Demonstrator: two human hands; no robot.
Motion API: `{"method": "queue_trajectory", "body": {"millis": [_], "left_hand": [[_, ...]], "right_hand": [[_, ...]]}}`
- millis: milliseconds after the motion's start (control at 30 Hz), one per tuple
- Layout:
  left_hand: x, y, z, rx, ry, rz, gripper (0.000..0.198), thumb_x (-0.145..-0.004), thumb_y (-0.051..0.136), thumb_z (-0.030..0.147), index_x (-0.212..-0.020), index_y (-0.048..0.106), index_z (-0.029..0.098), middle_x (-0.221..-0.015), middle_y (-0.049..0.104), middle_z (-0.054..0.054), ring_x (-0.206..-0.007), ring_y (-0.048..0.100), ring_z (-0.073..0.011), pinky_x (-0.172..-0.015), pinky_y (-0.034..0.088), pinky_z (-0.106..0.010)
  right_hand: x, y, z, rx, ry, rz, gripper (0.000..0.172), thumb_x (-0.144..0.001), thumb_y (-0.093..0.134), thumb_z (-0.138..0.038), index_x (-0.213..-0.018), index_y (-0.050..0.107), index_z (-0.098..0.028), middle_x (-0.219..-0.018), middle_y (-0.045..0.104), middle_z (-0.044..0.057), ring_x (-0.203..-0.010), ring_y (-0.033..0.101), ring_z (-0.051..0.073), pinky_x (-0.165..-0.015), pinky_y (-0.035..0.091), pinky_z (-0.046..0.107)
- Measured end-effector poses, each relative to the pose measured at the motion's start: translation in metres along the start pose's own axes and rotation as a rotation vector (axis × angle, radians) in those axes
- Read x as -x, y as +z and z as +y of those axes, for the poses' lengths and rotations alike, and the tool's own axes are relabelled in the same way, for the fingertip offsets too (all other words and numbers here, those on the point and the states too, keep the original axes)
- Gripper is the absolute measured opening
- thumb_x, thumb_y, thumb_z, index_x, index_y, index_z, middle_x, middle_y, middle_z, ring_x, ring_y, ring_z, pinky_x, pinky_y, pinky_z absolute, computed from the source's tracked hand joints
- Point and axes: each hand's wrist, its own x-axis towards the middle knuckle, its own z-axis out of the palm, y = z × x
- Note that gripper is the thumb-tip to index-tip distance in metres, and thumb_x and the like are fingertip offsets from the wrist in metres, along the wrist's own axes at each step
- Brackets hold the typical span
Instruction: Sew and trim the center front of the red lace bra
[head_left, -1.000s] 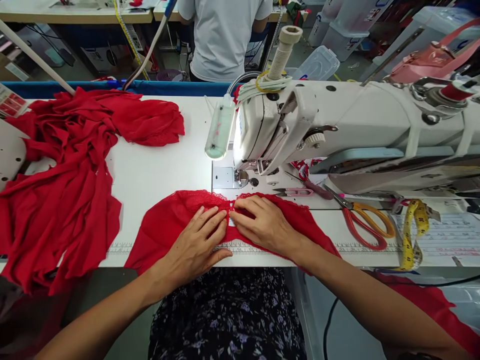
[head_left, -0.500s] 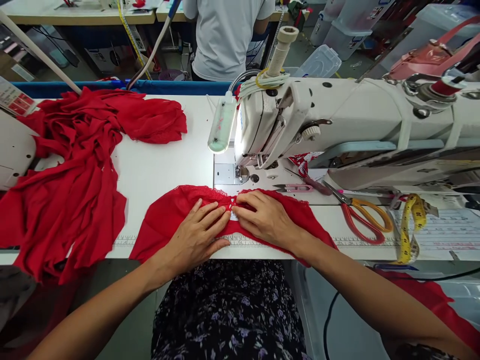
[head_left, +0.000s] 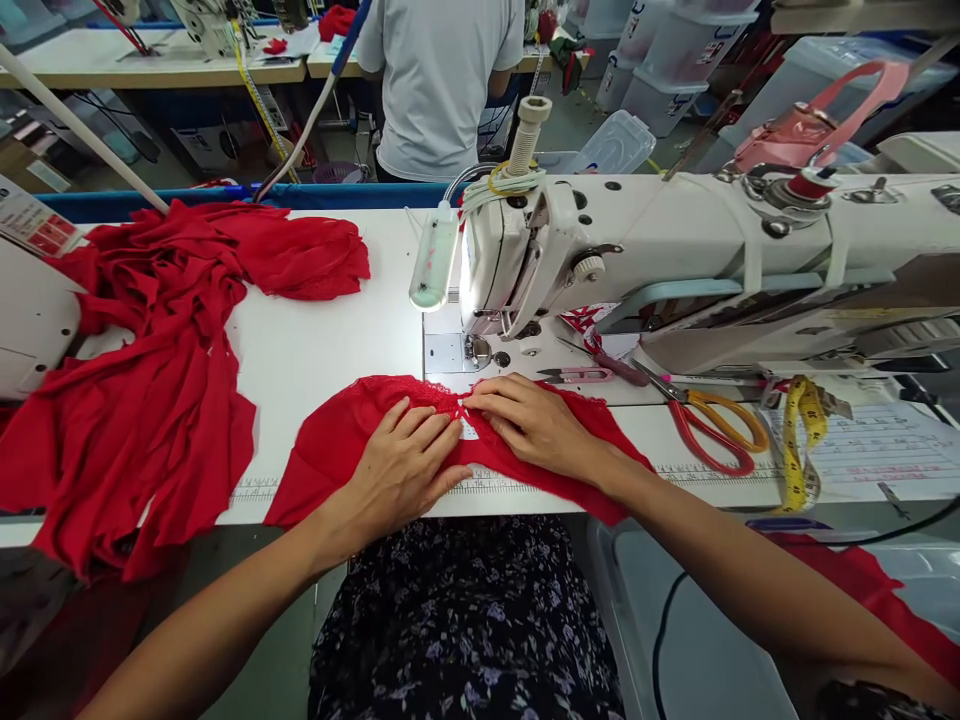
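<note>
A red lace-edged fabric piece [head_left: 330, 440] lies spread along the front of the white sewing table. My left hand [head_left: 409, 455] rests flat on its left half, fingers stretched out, the thumb apart. On the other half, my right hand [head_left: 529, 425] has its fingers curled, with thumb and index fingertips pinching the lace near the middle. The fingertips of both hands nearly meet around a narrow lace join, where a bit of white shows. Just behind the fabric are the presser foot [head_left: 478, 350] and needle plate of the sewing machine [head_left: 585, 240]. The right thumb is mostly hidden.
A heap of red fabric [head_left: 172, 340] covers the table's left side. Right of my hands lie thread snips [head_left: 577, 375], scissors [head_left: 712, 430], a yellow tape measure [head_left: 801, 440] and a written sheet [head_left: 877, 450]. A ruler strip [head_left: 255, 490] runs along the front edge. A person [head_left: 442, 90] sits beyond.
The camera view has shifted slightly, so the machine and tools sit further left. My left thumb has spread a little from the fingers; both hands stay on the red fabric.
</note>
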Motion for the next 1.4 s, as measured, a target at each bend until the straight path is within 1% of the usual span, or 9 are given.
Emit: {"method": "queue_trajectory", "body": {"millis": [100,267,433,600,833,1067,1167,1267,1400], "left_hand": [[-0.0026,0.0031,-0.0011,-0.01,0.024,0.003,0.052,-0.099,0.049,0.051,-0.136,0.056,0.015,-0.12,0.066,-0.01,-0.109,0.055,-0.0274,-0.11,0.037,-0.053],[-0.0017,0.0068,-0.0025,-0.026,0.018,0.02,0.054,-0.098,0.048,0.053,-0.136,0.056,0.015,-0.12,0.064,-0.011,-0.107,0.053,-0.0276,-0.11,0.036,-0.054],[-0.001,0.0068,-0.0021,-0.042,0.013,0.007,0.055,-0.098,0.047,0.054,-0.139,0.054,0.017,-0.121,0.063,-0.011,-0.108,0.052,-0.0274,-0.11,0.035,-0.055],[-0.0011,0.0062,-0.0017,-0.067,0.014,0.005,0.055,-0.098,0.047,0.055,-0.138,0.054,0.017,-0.121,0.063,-0.01,-0.109,0.051,-0.0277,-0.111,0.035,-0.054],[-0.0019,0.0073,-0.0021,-0.047,0.022,0.028,0.054,-0.098,0.048,0.054,-0.136,0.056,0.017,-0.122,0.064,-0.01,-0.111,0.052,-0.0278,-0.111,0.033,-0.055],[-0.0003,0.0072,-0.0035,0.013,-0.003,0.015,0.057,-0.098,0.049,0.054,-0.142,0.051,0.019,-0.125,0.063,-0.009,-0.114,0.052,-0.027,-0.113,0.031,-0.055],[-0.0004,0.0062,-0.0037,0.039,-0.015,0.001,0.058,-0.098,0.048,0.054,-0.142,0.05,0.016,-0.126,0.063,-0.01,-0.114,0.053,-0.0267,-0.115,0.03,-0.054],[-0.001,0.006,-0.0039,0.052,-0.019,0.002,0.059,-0.098,0.05,0.053,-0.14,0.052,0.012,-0.125,0.064,-0.012,-0.114,0.053,-0.0269,-0.115,0.03,-0.053],[-0.0014,0.0065,-0.004,0.059,-0.012,0.008,0.059,-0.097,0.051,0.052,-0.139,0.052,0.011,-0.125,0.064,-0.012,-0.115,0.052,-0.0272,-0.115,0.031,-0.054]], "right_hand": [[0.0011,0.0009,0.0008,-0.004,0.001,0.008,0.034,-0.099,0.042,-0.013,-0.125,0.061,-0.022,-0.123,0.064,0.008,-0.113,0.056,0.021,-0.094,0.051,0.04],[0.0014,0.0009,-0.0004,-0.01,0.007,0.01,0.034,-0.1,0.041,-0.014,-0.127,0.059,-0.023,-0.124,0.063,0.008,-0.114,0.056,0.021,-0.095,0.052,0.041],[0.0029,-0.002,-0.0043,0.014,0.014,-0.016,0.03,-0.1,0.046,-0.023,-0.128,0.058,-0.022,-0.126,0.062,0.01,-0.114,0.056,0.022,-0.096,0.051,0.042],[0.0074,-0.0038,-0.0054,0.015,0.047,0.0,0.033,-0.098,0.053,-0.029,-0.131,0.054,-0.022,-0.126,0.061,0.009,-0.117,0.055,0.022,-0.1,0.05,0.043],[0.0076,-0.0025,-0.0035,0.13,-0.033,-0.018,0.027,-0.096,0.052,-0.024,-0.12,0.064,-0.024,-0.123,0.06,0.009,-0.11,0.055,0.023,-0.091,0.052,0.041],[0.008,-0.0011,-0.0026,0.241,-0.067,-0.018,0.029,-0.096,0.052,-0.023,-0.121,0.066,-0.02,-0.124,0.061,0.013,-0.113,0.055,0.026,-0.093,0.052,0.044],[0.0082,-0.002,-0.002,0.196,-0.053,-0.002,0.028,-0.095,0.053,-0.023,-0.12,0.066,-0.022,-0.124,0.062,0.012,-0.112,0.056,0.026,-0.091,0.053,0.043],[0.0083,-0.0034,-0.0011,0.07,0.016,0.022,0.028,-0.096,0.052,-0.022,-0.122,0.063,-0.024,-0.121,0.064,0.008,-0.111,0.058,0.022,-0.094,0.052,0.042],[0.008,-0.005,-0.0012,-0.034,0.071,0.039,0.024,-0.097,0.05,-0.021,-0.119,0.06,-0.025,-0.116,0.067,0.005,-0.108,0.059,0.021,-0.094,0.051,0.041]]}}
